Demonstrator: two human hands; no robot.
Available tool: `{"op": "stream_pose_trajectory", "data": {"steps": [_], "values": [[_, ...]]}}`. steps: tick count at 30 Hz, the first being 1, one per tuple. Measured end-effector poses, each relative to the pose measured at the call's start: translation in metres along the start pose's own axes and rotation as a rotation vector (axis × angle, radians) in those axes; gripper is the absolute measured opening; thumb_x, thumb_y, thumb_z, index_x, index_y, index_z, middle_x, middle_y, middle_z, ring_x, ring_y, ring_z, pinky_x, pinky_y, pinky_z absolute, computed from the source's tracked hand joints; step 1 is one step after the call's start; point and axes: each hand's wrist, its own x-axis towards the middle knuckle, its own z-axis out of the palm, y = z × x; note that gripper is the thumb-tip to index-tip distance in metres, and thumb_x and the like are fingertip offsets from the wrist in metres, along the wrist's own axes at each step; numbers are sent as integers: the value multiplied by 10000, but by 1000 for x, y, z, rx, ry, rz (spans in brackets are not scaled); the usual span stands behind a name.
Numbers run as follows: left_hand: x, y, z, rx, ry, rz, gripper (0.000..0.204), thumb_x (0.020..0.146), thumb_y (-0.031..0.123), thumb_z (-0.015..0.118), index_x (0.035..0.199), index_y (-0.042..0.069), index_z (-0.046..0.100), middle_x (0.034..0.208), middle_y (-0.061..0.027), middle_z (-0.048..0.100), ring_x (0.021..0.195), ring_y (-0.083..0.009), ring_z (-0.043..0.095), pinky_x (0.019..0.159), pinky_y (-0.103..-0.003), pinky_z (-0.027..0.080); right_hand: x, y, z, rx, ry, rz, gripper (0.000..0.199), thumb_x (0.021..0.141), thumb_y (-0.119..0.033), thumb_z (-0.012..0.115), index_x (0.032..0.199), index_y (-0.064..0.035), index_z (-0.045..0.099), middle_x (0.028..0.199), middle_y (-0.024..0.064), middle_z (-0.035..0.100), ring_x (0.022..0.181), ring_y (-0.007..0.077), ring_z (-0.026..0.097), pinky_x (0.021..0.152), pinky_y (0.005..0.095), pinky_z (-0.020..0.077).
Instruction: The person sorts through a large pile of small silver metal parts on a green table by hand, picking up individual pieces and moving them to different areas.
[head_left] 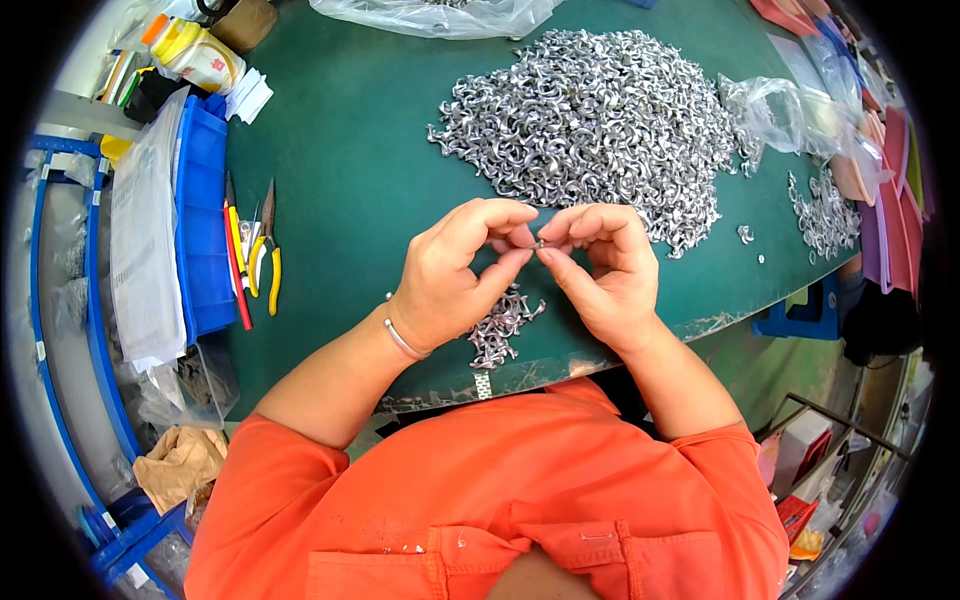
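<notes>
Between my two hands, a small silvery metal piece [538,244] is pinched at the fingertips; most of it is hidden. My left hand [460,262] grips it from the left with thumb and forefinger, a metal bangle at the wrist. From the other side my right hand [603,268] pinches the same piece. A small pile of curved metal pieces [500,325] lies under and beside my left hand near the table's front edge. Beyond my hands spreads a large heap of similar curved metal pieces [600,120].
On the left, pliers with yellow handles [265,250] and a red pencil [236,265] lie beside a blue bin [205,220]. A yellow-and-white jar [195,55] stands behind. Plastic bags [790,110] and a smaller metal pile [825,215] sit at the right of the green table [340,150].
</notes>
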Motion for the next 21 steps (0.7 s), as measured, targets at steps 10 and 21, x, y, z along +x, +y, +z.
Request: {"op": "stream_pose_trajectory", "data": {"steps": [10,21], "values": [[0,-2,-3,-164,7,32,325,748,-100,716,1042,5,626,900,-92,641,777,-151,662,683,-264,557,0,-1,-1,-15,-39,-60,366,823,148,613,1096,-31,448,1018,103,564,938,154,602,800,263,505],[-1,0,-11,-69,-61,89,300,784,-143,686,1045,-31,590,960,-104,605,866,-164,649,752,-268,545,5,-14,-21,-516,229,-63,185,808,134,562,935,0,568,910,116,631,824,214,632,709,295,513]]}}
